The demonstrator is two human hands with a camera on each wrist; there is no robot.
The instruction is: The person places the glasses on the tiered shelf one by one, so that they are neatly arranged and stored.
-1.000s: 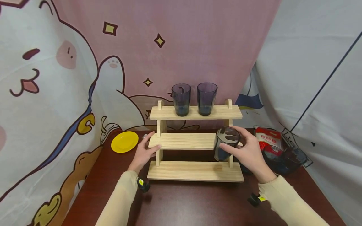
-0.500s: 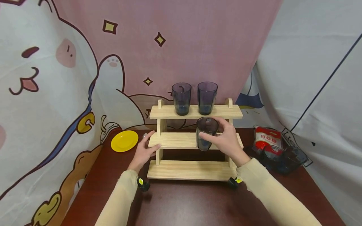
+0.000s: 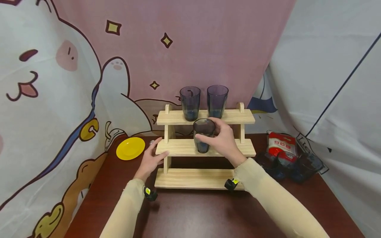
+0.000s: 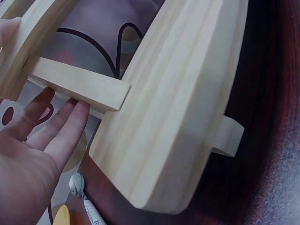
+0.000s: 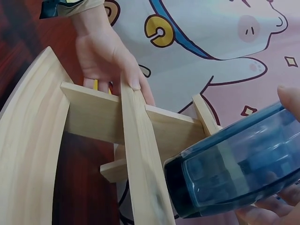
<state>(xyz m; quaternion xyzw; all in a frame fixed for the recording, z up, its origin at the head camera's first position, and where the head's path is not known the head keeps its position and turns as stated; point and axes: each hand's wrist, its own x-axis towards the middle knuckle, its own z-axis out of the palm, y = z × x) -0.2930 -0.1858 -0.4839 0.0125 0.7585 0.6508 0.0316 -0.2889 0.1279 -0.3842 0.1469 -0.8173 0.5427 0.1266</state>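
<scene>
One table (image 3: 190,218) bears a three-tier rack (image 3: 190,178), with a red-and-white bag (image 3: 281,144) off to its right. The left hand (image 3: 150,160) grips the middle tier's (image 3: 178,147) left end between thumb and fingers. The right hand (image 3: 224,138) is only part closed, thumb and fingers round a glass (image 3: 203,128). That glass is at the middle tier, below two glasses (image 3: 190,103) on the top tier (image 3: 238,116); whether its base touches the wood I cannot tell. A spoon (image 4: 78,185) lies by the rack's left end.
</scene>
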